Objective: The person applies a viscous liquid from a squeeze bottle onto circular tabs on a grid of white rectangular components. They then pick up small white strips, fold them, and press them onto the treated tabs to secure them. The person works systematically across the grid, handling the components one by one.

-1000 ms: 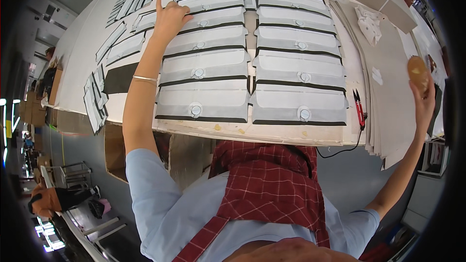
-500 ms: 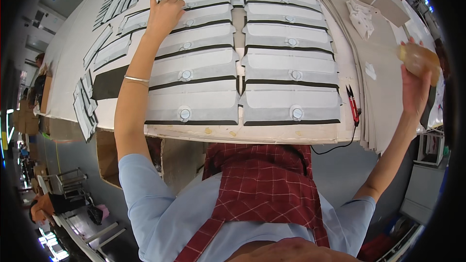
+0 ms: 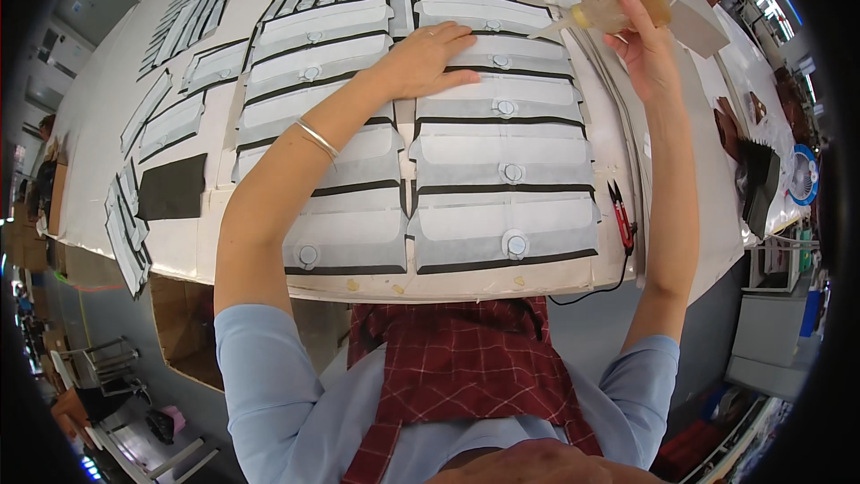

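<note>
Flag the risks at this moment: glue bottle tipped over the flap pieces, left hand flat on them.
1. The right hand holds the amber squeeze bottle nozzle-down over the white flap pieces; a stray drip could spot a face.
2. The left hand presses only one piece; the overlapped rows beside it could shift if nudged.
3. The red thread snips lie near the board edge, under the right forearm; a sweep might knock them off.

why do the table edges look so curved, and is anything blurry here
Head view: fisheye lens bows the table edge, with black corners; lighting even and soft, no harsh glare; left hand, right hand with its squeeze bottle and white pieces look sharp.
</note>
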{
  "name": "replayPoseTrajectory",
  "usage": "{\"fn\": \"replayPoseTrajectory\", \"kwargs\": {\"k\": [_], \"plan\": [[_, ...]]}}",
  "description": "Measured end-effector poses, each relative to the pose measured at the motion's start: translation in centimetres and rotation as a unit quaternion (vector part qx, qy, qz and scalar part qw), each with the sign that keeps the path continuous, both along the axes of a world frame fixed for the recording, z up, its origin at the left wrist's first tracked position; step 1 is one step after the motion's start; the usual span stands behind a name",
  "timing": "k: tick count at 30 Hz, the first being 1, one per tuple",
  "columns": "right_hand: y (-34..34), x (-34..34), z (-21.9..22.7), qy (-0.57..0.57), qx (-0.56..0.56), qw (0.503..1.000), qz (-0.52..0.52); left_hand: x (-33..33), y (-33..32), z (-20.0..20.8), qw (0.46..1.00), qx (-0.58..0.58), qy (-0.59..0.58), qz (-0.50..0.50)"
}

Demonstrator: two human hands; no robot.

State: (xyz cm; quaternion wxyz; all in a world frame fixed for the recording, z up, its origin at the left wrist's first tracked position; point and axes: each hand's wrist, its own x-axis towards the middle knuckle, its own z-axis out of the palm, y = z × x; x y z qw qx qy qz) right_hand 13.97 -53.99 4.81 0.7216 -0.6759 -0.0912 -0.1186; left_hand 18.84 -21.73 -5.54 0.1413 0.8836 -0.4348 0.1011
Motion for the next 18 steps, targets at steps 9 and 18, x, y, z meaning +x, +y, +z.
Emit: {"fn": "replayPoseTrajectory", "kwargs": {"k": [9,18], "plan": [[2.0,4.2,-0.9,-0.014,-0.122,0.992,-0.002,-0.4,-0.2,-1.7,0.997,-0.073,-0.020,0.009],[1.9,6.6,-0.4,0.010,-0.163,0.986,0.007,0.1,-0.1,-2.9,0.994,-0.094,-0.058,0.009]]}}
